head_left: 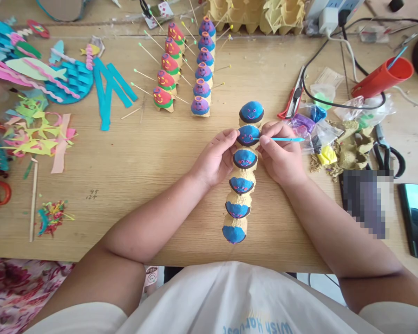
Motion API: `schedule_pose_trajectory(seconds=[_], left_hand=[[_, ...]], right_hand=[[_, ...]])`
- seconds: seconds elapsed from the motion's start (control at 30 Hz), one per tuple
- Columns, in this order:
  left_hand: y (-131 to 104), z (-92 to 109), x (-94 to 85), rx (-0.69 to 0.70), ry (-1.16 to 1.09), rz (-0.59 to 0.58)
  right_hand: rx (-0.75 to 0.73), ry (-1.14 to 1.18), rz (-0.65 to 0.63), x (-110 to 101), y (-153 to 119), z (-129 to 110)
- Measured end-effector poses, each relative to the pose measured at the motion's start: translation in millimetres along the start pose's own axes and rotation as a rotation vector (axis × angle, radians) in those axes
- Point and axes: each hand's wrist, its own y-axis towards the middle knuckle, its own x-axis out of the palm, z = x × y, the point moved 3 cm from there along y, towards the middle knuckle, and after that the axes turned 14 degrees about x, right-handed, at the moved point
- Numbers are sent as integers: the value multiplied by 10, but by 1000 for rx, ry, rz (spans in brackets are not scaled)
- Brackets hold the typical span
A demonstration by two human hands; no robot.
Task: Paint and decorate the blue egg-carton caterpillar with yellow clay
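In front of me a strip of egg-carton cups point(243, 171) runs lengthwise, its several domes topped with blue clay, small pink faces and dark rims. My left hand point(218, 155) is closed on the strip's left side at the second cup from the far end; some fingertips are hidden behind it. My right hand point(280, 150) pinches a thin blue modelling tool point(288, 139), whose tip touches or nearly touches that same cup's face. The right hand's lower fingers lie against or close to the strip's right side; contact is hard to tell.
Two decorated carton strips, one red and green point(166, 80), one purple and blue point(201, 88), stand at the back with sticks poking out. Rightward lie a utility knife point(294, 98), clay packets point(301, 123), scissors point(383, 148), a tipped red cup point(383, 79) and a phone point(416, 218). Paper scraps point(38, 127) lie left.
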Motion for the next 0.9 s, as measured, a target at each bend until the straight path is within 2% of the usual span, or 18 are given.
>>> schedule_pose_trajectory(seconds=[0.37, 0.67, 0.9], left_hand=[[27, -39, -75, -33, -64, -1], [17, -25, -44, 3, 3, -19], [23, -26, -52, -8, -36, -18]], right_hand=[[17, -15, 18, 12, -7, -23], [-1, -22, 3, 12, -6, -9], [14, -15, 5, 15, -7, -18]])
